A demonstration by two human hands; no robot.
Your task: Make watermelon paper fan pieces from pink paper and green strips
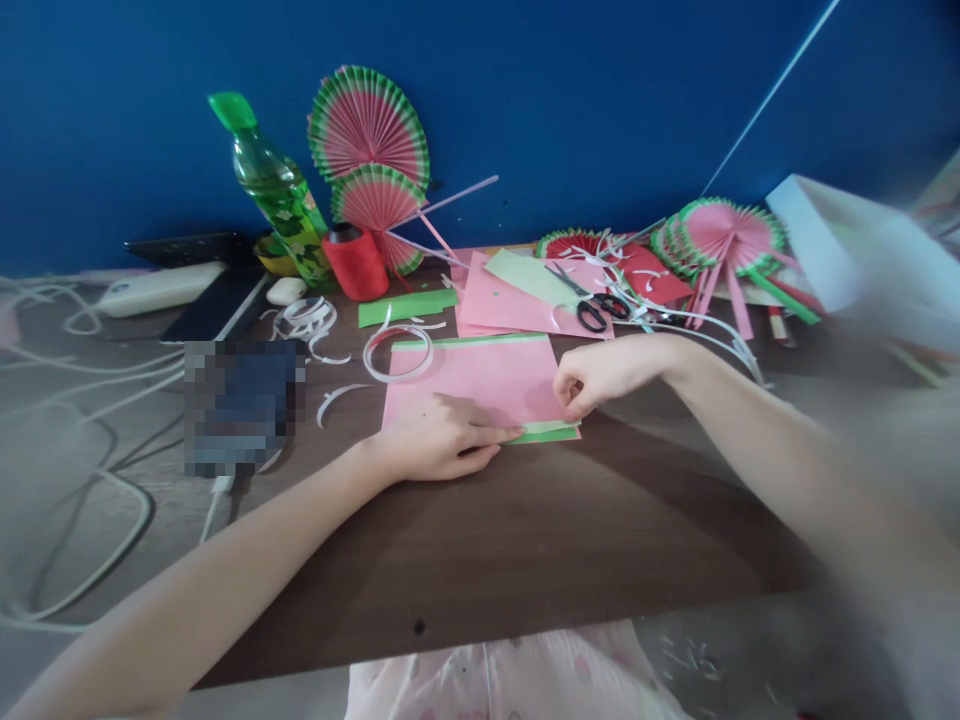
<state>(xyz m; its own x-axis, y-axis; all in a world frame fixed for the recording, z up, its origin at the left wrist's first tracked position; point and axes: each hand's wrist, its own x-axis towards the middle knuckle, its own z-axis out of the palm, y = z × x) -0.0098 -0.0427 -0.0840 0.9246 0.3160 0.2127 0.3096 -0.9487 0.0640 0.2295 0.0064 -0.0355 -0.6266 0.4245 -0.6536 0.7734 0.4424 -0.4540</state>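
A pink paper sheet [480, 380] with green strips along its far and near edges lies on the dark wooden table [525, 540]. My left hand [439, 440] rests flat on the sheet's near left part, fingers stretched along the near green edge. My right hand [600, 372] is closed in a pinch on the sheet's near right corner, by the green strip [551, 433].
Black scissors [600, 308] lie on more pink and green sheets behind. Finished watermelon paper fans [367, 125] lean on the blue wall, others [724, 235] lie at the right. A green bottle [281, 195], red thread spool [356, 262], curled white paper strips [397, 352], a phone and cables sit at the left.
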